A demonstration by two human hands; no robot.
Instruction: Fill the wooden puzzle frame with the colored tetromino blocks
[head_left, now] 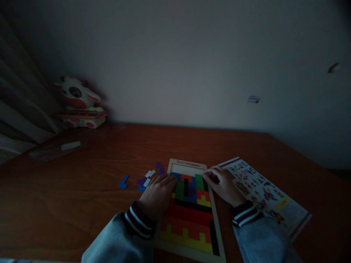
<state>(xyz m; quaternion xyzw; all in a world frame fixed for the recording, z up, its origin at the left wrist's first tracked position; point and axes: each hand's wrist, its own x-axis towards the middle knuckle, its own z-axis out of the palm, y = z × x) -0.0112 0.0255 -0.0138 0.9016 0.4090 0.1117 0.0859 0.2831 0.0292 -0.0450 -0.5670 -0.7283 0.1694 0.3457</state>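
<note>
Board [189, 169] is lying flat on the table [82, 204], its far strip showing pale and bare; coloured rows are filling the rest. Yellow [189, 241] and red [189, 216] are sitting in the board's near half, green [199, 182] in the far half by the right rim.

On handling: both hands appear to be working at the upper rows, a judgement only. Doing this well is probably calling for light fingertips, with one hand steadying the board by its rim while the other is nudging edges square. Heavy pressing could be tipping a thin piece or shifting its neighbours. Keeping the left palm higher would be leaving the row edges in sight.

Pose: left hand [159, 195] is spanning the board's left rim, palm down, fingers reaching inward over the blocks; the wrist is angling in from the near left. Whether it is gripping anything, I cannot tell; the palm is hiding what lies below. Right hand [224, 186] is resting by the board's upper right rim, thumb and forefinger curling close together; a small piece between them cannot be ruled in or out.

Around the board: a purple piece [158, 166], white pieces [147, 182] and a blue piece [124, 182] are lying loose to its left. The printed sheet [260, 193] is lying to its right, partly under the right sleeve [260, 233].
</note>
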